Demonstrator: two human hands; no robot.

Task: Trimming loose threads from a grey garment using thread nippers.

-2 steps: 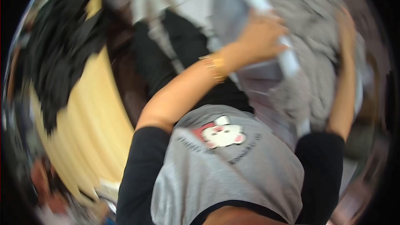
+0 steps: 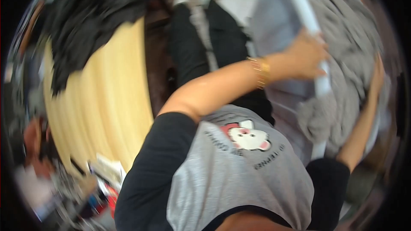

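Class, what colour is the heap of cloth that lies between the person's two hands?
The cloth is grey, best seen in the head view.

one white-rimmed bin [image 2: 323,86], one table [image 2: 113,75]

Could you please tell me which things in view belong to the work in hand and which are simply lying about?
In hand:
pale white-rimmed plastic-looking tub, gripped by the left hand
crumpled soft grey fabric in it, beside the right hand

Lying about:
crumpled black cloth on the pale yellow wooden table
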